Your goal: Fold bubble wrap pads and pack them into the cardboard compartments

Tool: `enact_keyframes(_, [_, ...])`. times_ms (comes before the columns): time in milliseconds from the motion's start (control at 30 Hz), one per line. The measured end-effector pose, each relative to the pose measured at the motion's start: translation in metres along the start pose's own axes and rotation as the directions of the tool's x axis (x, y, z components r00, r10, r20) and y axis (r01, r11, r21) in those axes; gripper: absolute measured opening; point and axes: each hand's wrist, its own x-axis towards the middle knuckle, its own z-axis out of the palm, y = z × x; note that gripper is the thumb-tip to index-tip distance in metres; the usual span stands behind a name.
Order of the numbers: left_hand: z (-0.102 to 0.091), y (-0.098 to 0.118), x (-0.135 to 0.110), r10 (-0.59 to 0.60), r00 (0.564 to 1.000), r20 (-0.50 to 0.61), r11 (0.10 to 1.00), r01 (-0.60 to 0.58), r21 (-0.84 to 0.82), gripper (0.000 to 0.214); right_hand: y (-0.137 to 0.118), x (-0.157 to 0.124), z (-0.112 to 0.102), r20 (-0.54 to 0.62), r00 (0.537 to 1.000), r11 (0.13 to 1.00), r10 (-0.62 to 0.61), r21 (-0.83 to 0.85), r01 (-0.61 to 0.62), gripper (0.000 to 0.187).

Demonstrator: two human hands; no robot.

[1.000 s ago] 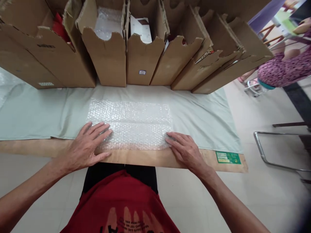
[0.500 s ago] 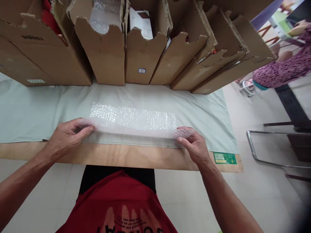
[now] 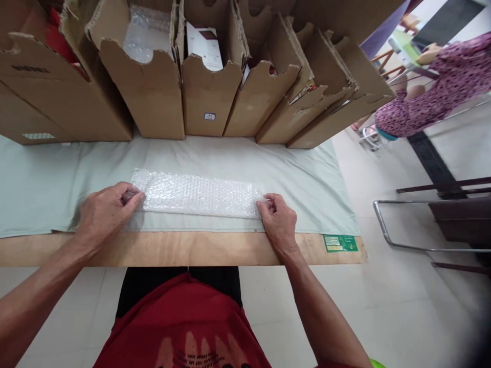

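A sheet of clear bubble wrap (image 3: 197, 195) lies folded in half lengthwise on the pale green cloth (image 3: 299, 174). My left hand (image 3: 103, 212) pinches its left end, fingers curled on the fold. At the right end, my right hand (image 3: 278, 220) grips the wrap in the same way. Both hands rest low on the cloth, just behind the wooden table edge (image 3: 180, 249).
A row of open cardboard boxes (image 3: 153, 97) stands along the back of the table; one holds bubble wrap (image 3: 143, 36), another white cartons (image 3: 203, 46). A green sticker (image 3: 339, 243) marks the table's right corner. A person in a purple patterned top (image 3: 429, 97) and a metal chair frame (image 3: 406, 230) are at right.
The bubble wrap lay flat under my open hands. I gripped its near edge, lifted it and folded it away from me onto the far half; it now lies doubled.
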Motion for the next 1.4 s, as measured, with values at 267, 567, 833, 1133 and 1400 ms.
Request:
enact_keyframes(267, [0.009,-0.004,-0.006,0.201,0.95,-0.237,0.97,-0.16,0.181,0.05,0.001,-0.005,0.002,-0.047,0.997,0.994,-0.059,-0.096,0.054,0.042])
enact_keyframes(567, [0.059,0.076,-0.044,0.676,0.728,0.113,0.712,-0.685,0.152,0.057,0.009,-0.004,0.005,-0.082,0.988,0.985,-0.129,-0.124,0.118,0.04])
enact_keyframes(833, [0.073,0.067,-0.045,0.65,0.738,0.183,0.727,-0.673,0.135,0.066,-0.044,-0.015,-0.008,-0.069,0.9,0.899,-0.431,-0.123,0.421,0.034])
enact_keyframes(1133, [0.075,0.07,-0.046,0.664,0.735,0.137,0.725,-0.677,0.127,0.066,-0.028,-0.019,0.011,0.321,0.753,0.763,-0.575,-0.123,0.634,0.045])
enact_keyframes(1400, [0.054,0.043,-0.036,0.663,0.748,-0.015,0.746,-0.659,0.096,0.043,0.037,-0.011,-0.034,0.223,0.636,0.63,-0.738,-0.108,0.769,0.045])
